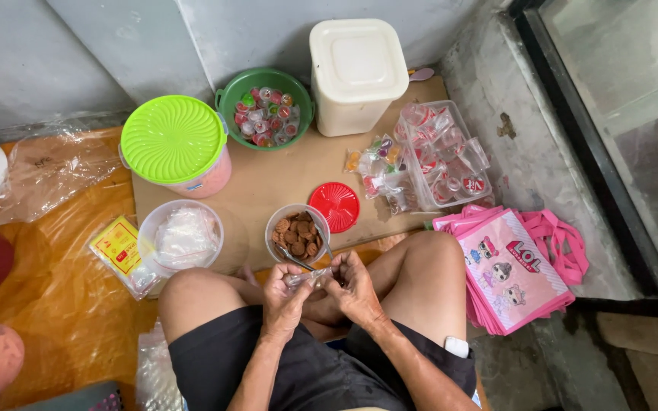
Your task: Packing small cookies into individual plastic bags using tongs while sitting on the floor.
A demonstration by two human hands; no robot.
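Head view looks straight down at a person seated cross-legged, both hands meeting over the lap. Left hand [283, 293] and right hand [353, 285] pinch a small clear plastic bag [304, 279] between them, fingers closed on its two ends; the bag sits right between the two grips, just above the knees. What is inside the bag is too small to tell.

Just beyond the grip, nearly touching the fingertips, stands a clear round tub of brown biscuits [297, 232], with a metal spoon [298, 261] leaning out of it toward the hands. A red lid [334, 205] lies flat just past that tub, to the right of the grip. Further left of the grip stands a clear tub of white plastic bags [182, 236], and beside it a yellow packet [118, 247].

Well beyond the grip are a pink container with a lime-green lid [174, 141], a green bowl of small jelly cups [266, 106] and a cream square lidded bucket [357, 72]. To the far right of the grip sit a clear tray of packed cups [443, 156] and, nearer the right knee, a stack of pink cartoon bags [508, 270].
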